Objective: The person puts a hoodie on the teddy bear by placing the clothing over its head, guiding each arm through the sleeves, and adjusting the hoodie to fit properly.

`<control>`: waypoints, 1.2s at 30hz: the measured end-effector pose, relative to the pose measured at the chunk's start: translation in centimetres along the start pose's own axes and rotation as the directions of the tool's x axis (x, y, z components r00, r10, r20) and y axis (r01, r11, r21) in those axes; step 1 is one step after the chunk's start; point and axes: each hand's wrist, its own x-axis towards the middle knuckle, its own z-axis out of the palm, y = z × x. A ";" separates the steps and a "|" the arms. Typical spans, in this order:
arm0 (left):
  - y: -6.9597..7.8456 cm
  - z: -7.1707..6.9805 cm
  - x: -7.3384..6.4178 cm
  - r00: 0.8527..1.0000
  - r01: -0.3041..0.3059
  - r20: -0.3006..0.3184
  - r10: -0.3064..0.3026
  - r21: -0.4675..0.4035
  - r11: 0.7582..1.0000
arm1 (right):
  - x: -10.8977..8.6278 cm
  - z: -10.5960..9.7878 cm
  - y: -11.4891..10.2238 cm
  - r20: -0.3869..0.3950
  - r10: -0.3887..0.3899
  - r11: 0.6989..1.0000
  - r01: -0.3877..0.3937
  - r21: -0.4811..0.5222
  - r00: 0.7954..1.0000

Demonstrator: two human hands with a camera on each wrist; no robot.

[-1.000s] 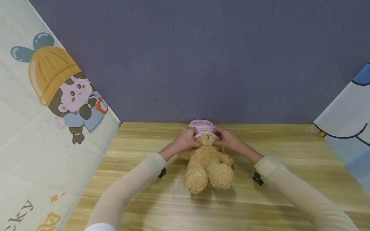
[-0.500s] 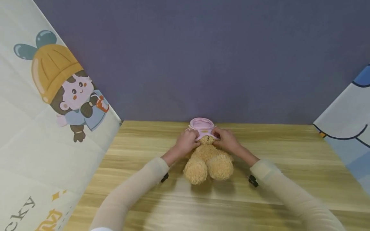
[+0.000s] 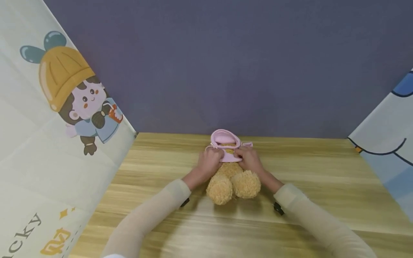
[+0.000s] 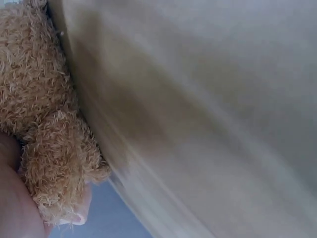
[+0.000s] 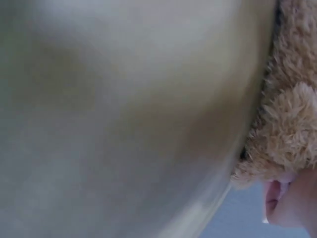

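Note:
A tan plush teddy bear [image 3: 231, 167] lies on its back with its feet toward me. A small pink doll garment [image 3: 230, 157] covers its head, and the front hem reaches below the muzzle. My left hand [image 3: 208, 162] pinches that hem on one side; my right hand [image 3: 252, 159] pinches it on the other. In the left wrist view, curly fur [image 4: 30, 64] fills the left edge, with a bit of pink cloth [image 4: 83, 206] past the bear's arm. The right wrist view has my fingers [image 5: 297, 203] below the fur. The bear's face is mostly hidden.
The wood-grain table [image 3: 316, 179] ends at a dark grey-blue panel [image 3: 238, 68] just past the garment. A white sheet with a cartoon figure [image 3: 87, 96] borders the left side, and another printed sheet [image 3: 384, 139] borders the right.
Both hands have drawn the pink garment toward me, down over the bear's muzzle. The bear's legs have tipped up and shifted slightly away from me. A pink strip now shows at the right.

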 end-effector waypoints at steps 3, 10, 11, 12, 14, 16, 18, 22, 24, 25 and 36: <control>0.1 0.0 -0.1 1.000 0.000 -0.017 0.001 0.025 1.000 | -0.2 0.5 0.2 -0.064 -0.062 0.998 0.061 -0.018 0.996; 0.5 -0.1 -0.1 0.998 0.029 0.049 -0.033 0.066 0.997 | -0.5 0.6 0.3 -0.035 -0.114 0.991 0.111 -0.068 0.993; 0.6 -0.1 -0.1 0.998 0.032 0.055 -0.035 0.065 0.997 | -0.5 0.4 0.3 -0.027 -0.116 0.990 0.114 -0.079 0.993; 0.6 -0.2 0.0 0.997 0.035 0.059 -0.039 0.068 0.997 | -0.4 0.3 0.3 -0.018 -0.116 0.989 0.114 -0.091 0.993; 0.7 -0.3 0.1 0.997 0.035 0.061 -0.040 0.078 0.996 | -0.2 0.1 0.3 0.001 -0.122 0.985 0.121 -0.121 0.993; 0.7 -0.3 0.3 0.998 0.033 0.058 -0.039 0.089 0.995 | 0.0 -0.1 0.3 0.014 -0.126 0.981 0.127 -0.147 0.992; 0.6 -0.4 0.4 0.999 0.025 0.045 -0.029 0.093 0.995 | 0.2 -0.4 0.3 0.031 -0.122 0.982 0.125 -0.144 0.992; -0.3 -0.9 0.4 0.999 -0.008 0.031 0.008 0.006 1.000 | 0.4 -1.7 0.6 0.116 -0.025 0.999 0.027 -0.023 0.993; -1.1 -1.6 -0.2 0.999 -0.010 0.052 0.014 -0.082 0.997 | 0.1 -3.1 0.9 0.179 0.067 0.996 -0.077 0.047 0.981; -1.6 -2.0 -0.6 0.998 0.003 0.065 0.006 -0.133 0.991 | -0.2 -3.8 1.1 0.203 0.117 0.989 -0.134 0.069 0.972; -6.1 -1.5 -2.3 0.952 0.260 0.284 -0.111 -0.566 0.782 | -2.2 -6.6 4.3 0.356 0.160 0.971 -0.211 0.111 0.921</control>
